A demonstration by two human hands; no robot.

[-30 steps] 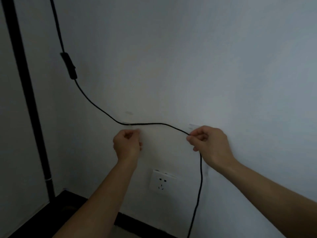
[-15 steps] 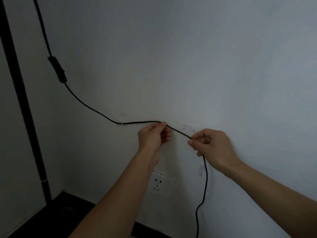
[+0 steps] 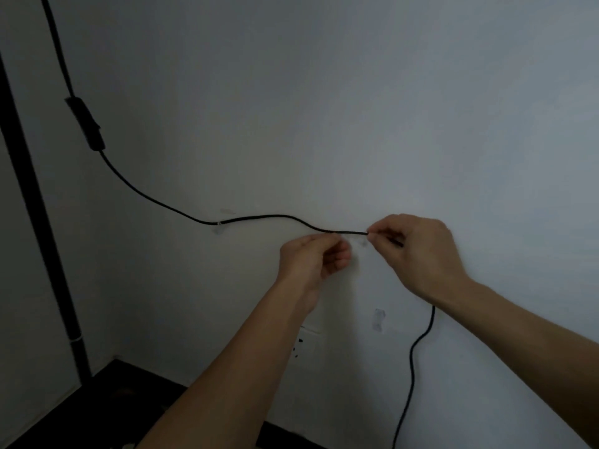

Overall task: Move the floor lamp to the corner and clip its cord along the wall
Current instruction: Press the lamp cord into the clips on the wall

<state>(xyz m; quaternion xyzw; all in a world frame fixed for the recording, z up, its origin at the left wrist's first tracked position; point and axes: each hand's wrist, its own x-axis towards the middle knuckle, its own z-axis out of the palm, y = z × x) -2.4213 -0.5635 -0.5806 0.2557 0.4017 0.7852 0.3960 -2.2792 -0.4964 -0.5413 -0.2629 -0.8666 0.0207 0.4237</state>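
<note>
where the two walls meet at the far left, the lamp pole (image 3: 35, 202) stands upright in the corner, its lower end reaching the dark floor (image 3: 107, 400). the black cord (image 3: 155, 200) drops from the top left beside the pole, passes through an inline switch (image 3: 86, 124), then curves down and to the right along the white wall (image 3: 356, 108). it sits in a small clear clip (image 3: 219, 225) stuck to the wall, rises slightly, and runs on to the hands.

the left hand (image 3: 312, 260) is closed, thumb and forefinger pinching the cord just left of a second clear clip (image 3: 363, 242). the right hand (image 3: 418, 254) is also closed, gripping the cord just right of that clip, so a short straight stretch of cord lies between the two hands, level with the clip's top. whether the cord is seated in this clip cannot be told.

below the right hand the cord hangs loose, bending down to the bottom edge. a third clear clip (image 3: 378, 319) sits on the wall lower down, apart from the cord. a white wall socket (image 3: 308, 345) shows partly behind the left forearm.
</note>
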